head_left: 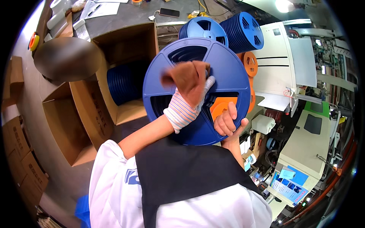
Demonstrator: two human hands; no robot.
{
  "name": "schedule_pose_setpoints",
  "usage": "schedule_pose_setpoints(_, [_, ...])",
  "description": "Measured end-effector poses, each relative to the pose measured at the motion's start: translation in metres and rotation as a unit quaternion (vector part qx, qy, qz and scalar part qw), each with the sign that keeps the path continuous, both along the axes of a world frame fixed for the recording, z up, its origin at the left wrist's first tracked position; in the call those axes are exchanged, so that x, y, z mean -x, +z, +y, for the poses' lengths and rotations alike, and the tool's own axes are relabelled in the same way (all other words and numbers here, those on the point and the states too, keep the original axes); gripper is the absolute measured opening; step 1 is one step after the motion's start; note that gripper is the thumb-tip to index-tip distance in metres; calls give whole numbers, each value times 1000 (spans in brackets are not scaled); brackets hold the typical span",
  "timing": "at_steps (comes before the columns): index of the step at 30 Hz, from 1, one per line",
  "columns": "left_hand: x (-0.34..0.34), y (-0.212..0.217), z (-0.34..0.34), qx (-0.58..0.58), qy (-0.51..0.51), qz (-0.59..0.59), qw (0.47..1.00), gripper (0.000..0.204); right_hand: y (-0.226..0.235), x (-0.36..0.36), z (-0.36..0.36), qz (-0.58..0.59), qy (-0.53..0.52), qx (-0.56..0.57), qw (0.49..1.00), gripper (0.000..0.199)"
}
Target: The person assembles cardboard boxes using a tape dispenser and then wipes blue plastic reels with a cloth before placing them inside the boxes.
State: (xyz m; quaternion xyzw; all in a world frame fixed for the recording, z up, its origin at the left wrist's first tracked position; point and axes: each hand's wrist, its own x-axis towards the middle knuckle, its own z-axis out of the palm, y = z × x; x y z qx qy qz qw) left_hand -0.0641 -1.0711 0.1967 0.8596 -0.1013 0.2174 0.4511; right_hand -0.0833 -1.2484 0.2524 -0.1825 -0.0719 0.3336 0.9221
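Observation:
A large blue plastic reel (224,74) stands tilted before me, facing up, with wide openings around its hub. My left hand (186,108), in a striped knit glove, is closed on a brown cloth (188,81) over the reel's middle. The cloth's left end is smeared by motion. My right hand (227,123) is bare, its fingers curled at the lower right rim, beside an opening through which orange shows. More flanges show through the reel's openings, so it seems to be one of a stack.
Blue reels (125,83) lie in an open cardboard box (131,36) at left; another open box (64,125) stands nearer. Beyond are stacked light-blue reels (243,32) and orange reels (250,64). A phone (169,12) lies on the grey table (129,17). Machines (304,136) stand at right.

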Motion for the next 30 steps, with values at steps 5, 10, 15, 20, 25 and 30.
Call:
schedule_pose_setpoints(5, [7,-24,9,301,-124,202,924,47,4,2,-6,7,43,117,992,33])
schedule_pose_setpoints(10, [21,-41,9,181,-143,173,957,48,5,0,-1,14,2,130,991,32])
schedule_pose_setpoints(15, [68,-160,86,173,42,409,895,39,2,-1,-17,86,-85,133,984,29])
schedule_pose_setpoints(20, [110,-206,146,87,124,574,804,38,-26,11,-43,147,-146,127,970,27])
schedule_pose_setpoints(25, [72,-260,152,-149,-13,605,782,42,-42,57,-43,251,-178,254,917,25])
schedule_pose_setpoints(30, [13,-359,126,-381,-212,600,671,41,-43,96,-39,344,-238,297,858,24])
